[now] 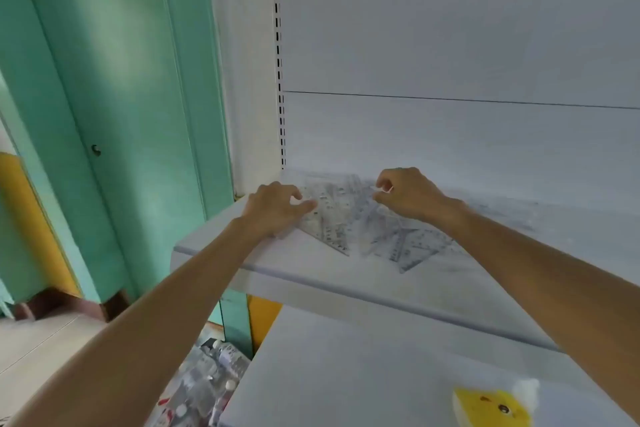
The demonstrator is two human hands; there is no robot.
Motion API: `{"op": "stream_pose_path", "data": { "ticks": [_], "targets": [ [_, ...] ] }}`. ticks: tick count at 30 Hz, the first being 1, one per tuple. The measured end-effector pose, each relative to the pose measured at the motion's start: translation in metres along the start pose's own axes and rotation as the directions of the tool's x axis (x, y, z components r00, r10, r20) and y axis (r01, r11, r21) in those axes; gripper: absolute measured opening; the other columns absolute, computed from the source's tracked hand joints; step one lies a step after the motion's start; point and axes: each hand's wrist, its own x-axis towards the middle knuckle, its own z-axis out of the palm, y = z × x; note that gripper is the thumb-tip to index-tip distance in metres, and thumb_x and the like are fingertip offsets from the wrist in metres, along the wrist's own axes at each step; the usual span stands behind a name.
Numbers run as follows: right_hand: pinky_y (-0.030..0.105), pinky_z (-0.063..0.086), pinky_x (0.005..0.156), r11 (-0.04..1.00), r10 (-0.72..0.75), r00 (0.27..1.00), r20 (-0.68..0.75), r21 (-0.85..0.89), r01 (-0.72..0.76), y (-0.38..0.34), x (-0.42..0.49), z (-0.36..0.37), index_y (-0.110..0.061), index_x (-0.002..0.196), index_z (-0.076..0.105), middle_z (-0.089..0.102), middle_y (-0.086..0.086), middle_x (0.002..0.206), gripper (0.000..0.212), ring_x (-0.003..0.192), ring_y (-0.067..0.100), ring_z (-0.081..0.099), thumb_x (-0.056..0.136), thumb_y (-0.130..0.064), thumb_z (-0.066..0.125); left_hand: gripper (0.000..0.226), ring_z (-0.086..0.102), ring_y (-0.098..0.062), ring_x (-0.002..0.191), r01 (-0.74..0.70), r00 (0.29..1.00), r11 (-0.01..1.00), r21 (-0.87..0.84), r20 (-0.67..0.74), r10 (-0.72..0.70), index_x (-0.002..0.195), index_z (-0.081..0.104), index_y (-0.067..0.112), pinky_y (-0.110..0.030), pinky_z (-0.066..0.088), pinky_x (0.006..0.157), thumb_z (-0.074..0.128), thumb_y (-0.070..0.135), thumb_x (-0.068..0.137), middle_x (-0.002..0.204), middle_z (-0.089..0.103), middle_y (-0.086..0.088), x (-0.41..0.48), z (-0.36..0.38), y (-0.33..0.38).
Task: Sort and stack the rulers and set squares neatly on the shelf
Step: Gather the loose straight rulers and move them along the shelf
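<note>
The set squares (329, 218) were clear with dark printed markings. The shelf (311, 274) was white, the door (114, 114) mint green, the toy (491, 406) yellow.

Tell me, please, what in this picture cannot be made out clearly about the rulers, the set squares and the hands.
Head view only.
The clear pile: how many pieces, and which are rulers or set squares; transparent, overlapped, blurred.
The left hand: gripping or only pressing; the hand itself hides the contact.
The right hand: what it pinches, if anything; too small, blurred.
The yellow item: cut off by the bottom edge.
</note>
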Motion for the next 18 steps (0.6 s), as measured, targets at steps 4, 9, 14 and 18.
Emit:
{"op": "stream_pose_path", "data": {
  "ticks": [4,9,14,18],
  "targets": [
    [0.034,0.048,0.078,0.997,0.048,0.998,0.04,-0.07,-0.045,-0.016,0.01,0.013,-0.007,0.106,0.061,0.063,0.01,0.109,0.034,0.095,0.025,0.06,0.091,-0.036,0.051,0.063,0.051,-0.031,0.109,0.031,0.999,0.988,0.151,0.02,-0.035,0.108,0.063,0.018,-0.041,0.037,0.09,0.042,0.07,0.08,0.116,0.06,-0.01,0.007,0.003,0.007],
    [0.026,0.032,0.05,0.965,0.124,0.99,0.067,-0.241,-0.104,-0.025,0.023,0.025,-0.012,0.067,0.048,0.051,0.001,0.065,0.051,0.058,0.015,0.047,0.083,-0.06,0.052,0.09,0.053,-0.035,0.105,0.041,0.996,0.97,0.24,0.062,-0.057,0.101,0.063,0.002,-0.045,0.04,0.091,0.044,0.083,0.066,0.107,0.061,-0.018,0.016,0.009,0.024],
    [0.022,0.028,0.042,0.98,0.198,0.978,0.071,-0.003,-0.198,-0.037,0.028,0.025,-0.012,0.058,0.038,0.041,0.0,0.056,0.041,0.046,0.013,0.039,0.076,-0.03,0.069,0.037,0.06,-0.026,0.075,0.119,0.978,0.986,-0.117,0.186,-0.096,0.077,0.059,0.006,-0.034,0.048,0.07,0.073,0.04,0.072,0.083,0.061,-0.014,0.027,0.004,0.02],
    [0.02,0.027,0.039,0.963,0.247,0.968,0.039,0.101,-0.249,-0.044,0.028,0.026,-0.012,0.056,0.036,0.037,0.0,0.057,0.037,0.046,0.011,0.035,0.072,-0.016,0.069,0.027,0.053,-0.019,0.066,0.138,0.979,0.963,-0.232,0.177,-0.098,0.064,0.046,0.018,-0.033,0.048,0.069,0.07,0.017,0.075,0.069,0.046,0.004,0.03,0.0,0.012]
  ]
}}
